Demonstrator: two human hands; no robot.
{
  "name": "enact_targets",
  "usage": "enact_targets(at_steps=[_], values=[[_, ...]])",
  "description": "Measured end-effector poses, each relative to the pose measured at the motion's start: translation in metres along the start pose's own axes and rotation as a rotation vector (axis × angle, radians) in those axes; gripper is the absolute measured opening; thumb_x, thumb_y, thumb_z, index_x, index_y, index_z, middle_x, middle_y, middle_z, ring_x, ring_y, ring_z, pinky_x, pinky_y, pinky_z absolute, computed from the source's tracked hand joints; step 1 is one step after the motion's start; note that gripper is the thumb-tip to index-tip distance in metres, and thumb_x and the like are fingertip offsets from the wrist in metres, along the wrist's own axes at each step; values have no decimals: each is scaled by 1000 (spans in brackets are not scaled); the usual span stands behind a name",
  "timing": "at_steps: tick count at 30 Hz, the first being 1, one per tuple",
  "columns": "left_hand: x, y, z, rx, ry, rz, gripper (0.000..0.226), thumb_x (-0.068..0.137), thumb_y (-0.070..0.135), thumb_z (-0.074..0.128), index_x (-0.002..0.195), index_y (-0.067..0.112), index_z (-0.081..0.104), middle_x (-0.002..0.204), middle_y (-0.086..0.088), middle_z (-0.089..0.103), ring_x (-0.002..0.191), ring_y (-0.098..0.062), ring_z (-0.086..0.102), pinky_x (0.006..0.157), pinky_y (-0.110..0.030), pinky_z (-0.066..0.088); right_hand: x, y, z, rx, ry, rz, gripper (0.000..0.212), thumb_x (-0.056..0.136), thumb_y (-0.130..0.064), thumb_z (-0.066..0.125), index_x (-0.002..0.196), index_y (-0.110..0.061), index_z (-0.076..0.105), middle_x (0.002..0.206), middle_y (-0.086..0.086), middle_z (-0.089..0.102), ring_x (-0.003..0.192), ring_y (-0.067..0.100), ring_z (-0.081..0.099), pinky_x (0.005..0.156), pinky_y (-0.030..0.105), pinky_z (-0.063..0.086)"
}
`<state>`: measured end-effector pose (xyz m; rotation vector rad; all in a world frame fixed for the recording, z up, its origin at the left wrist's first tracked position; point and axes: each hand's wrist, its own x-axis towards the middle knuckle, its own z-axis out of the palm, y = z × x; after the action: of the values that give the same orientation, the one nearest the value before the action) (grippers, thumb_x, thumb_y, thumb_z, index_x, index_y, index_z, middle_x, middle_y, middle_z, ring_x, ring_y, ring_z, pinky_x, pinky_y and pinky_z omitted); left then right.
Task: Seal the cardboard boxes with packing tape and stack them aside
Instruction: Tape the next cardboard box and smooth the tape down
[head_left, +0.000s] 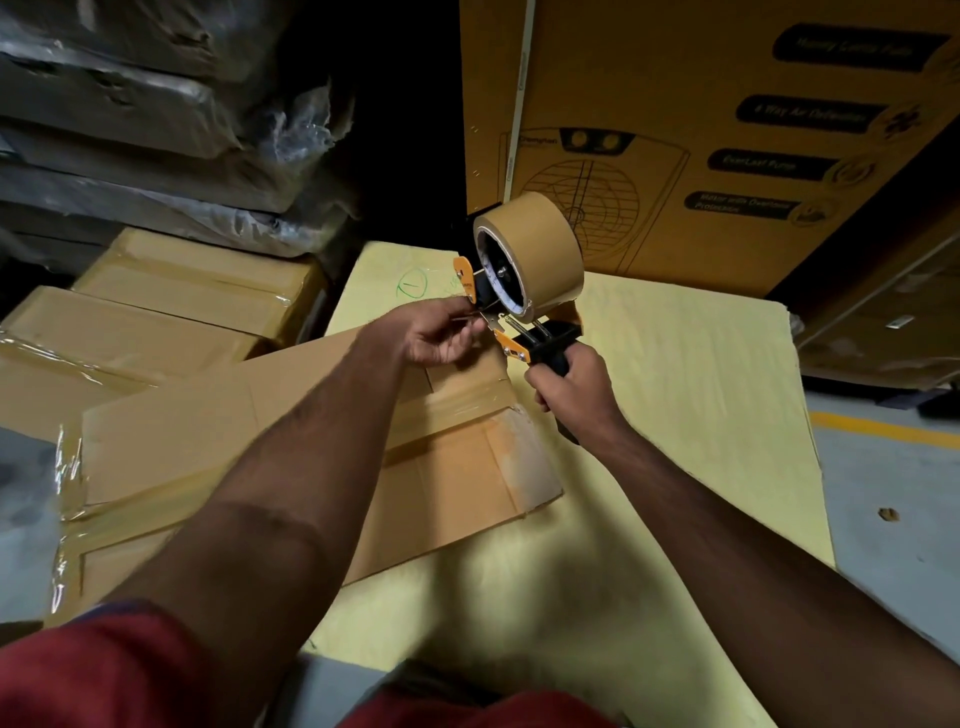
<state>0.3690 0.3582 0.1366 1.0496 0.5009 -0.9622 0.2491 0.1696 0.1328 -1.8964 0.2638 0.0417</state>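
Tall printed carton (675, 130) upright behind; yellow sheet (675, 415) underneath. Flat cardboard box (218, 447) lies on sheet, left arm crossing over it. Right hand (571, 384) fisted on tape dispenser (524, 291) handle; left hand (441, 332) pinches at its front edge.

Dim, soft focus (warped edges)

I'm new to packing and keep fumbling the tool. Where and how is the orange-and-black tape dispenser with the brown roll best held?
Grip the black pistol handle of the orange-and-black tape dispenser, coming from below and behind, as the right hand does. The handle juts down, clear of the brown tape roll and the front end, where the left hand pinches, seemingly at the tape end.
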Motion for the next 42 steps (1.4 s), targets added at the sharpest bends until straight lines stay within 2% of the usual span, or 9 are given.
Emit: enact_targets(at_steps=[7, 12, 16, 23, 26, 29, 32, 35, 42], values=[[3, 5, 7, 130, -59, 49, 36, 104, 30, 47, 82, 3, 60, 65, -9, 68, 52, -10, 66, 48, -16, 54, 4, 2, -4, -8, -1, 22, 45, 64, -36, 61, 79, 6, 60, 71, 28, 57, 60, 26, 52, 55, 41, 46], [13, 8, 14, 149, -5, 104, 24, 106, 13, 40, 89, 8, 55, 58, -4, 59, 45, -5, 54, 40, -11, 45, 5, 3, -5, -17, -3, 42, 39, 68, -29, 61, 81, 8, 59, 72, 29, 58, 60, 26, 54, 56, 39, 47], [15, 22, 17, 457, 130, 212, 31, 103, 1, 42, 76, 6, 57, 55, -7, 62, 47, -7, 54, 38, -12, 39, 2, 4, -2, -46, -17, 64, 36, 71, -29, 60, 82, 5, 58, 70, 23, 56, 61, 24, 53, 57, 38, 46], [29, 47, 3, 915, 298, 508, 34, 87, -16, 43, 67, 5, 61, 54, -8, 57, 49, -14, 51, 54, -27, 40, -1, -7, 1, -128, -42, 65, 18, 82, -19, 62, 73, -8, 50, 67, 7, 49, 61, 22, 50, 56, 34, 40], [35, 59, -2, 1036, 465, 648, 31, 90, -4, 53, 63, 10, 58, 50, -2, 55, 39, -7, 48, 49, -23, 36, -14, 2, -5, -202, -48, 93, 20, 85, -17, 62, 72, -7, 50, 66, 7, 49, 59, 20, 48, 55, 32, 38], [40, 60, -1, 1155, 576, 742, 36, 95, 17, 62, 61, 20, 52, 61, -2, 58, 54, -14, 56, 54, -25, 42, -33, 7, -6, -253, -45, 115, 24, 86, -16, 63, 69, -9, 47, 62, 2, 46, 56, 16, 41, 51, 28, 32], [49, 54, -2, 1238, 610, 756, 29, 95, 26, 65, 69, 16, 58, 76, -9, 63, 70, -22, 59, 64, -34, 48, -48, 3, 1, -249, -39, 148, 31, 90, -18, 63, 66, -17, 42, 60, -4, 42, 53, 10, 38, 44, 22, 26], [54, 50, -2, 1257, 637, 742, 23, 96, 29, 64, 83, 10, 66, 83, -10, 65, 77, -22, 59, 71, -36, 51, -52, 1, 6, -231, -26, 188, 35, 91, -23, 63, 65, -18, 41, 59, -4, 39, 53, 11, 36, 48, 26, 25], [60, 44, -6, 1224, 597, 742, 23, 94, 31, 66, 84, 10, 65, 83, -7, 62, 79, -22, 56, 70, -33, 45, -54, 1, 6, -244, -10, 216, 38, 91, -26, 65, 64, -18, 39, 58, -6, 38, 53, 9, 35, 48, 25, 25]])
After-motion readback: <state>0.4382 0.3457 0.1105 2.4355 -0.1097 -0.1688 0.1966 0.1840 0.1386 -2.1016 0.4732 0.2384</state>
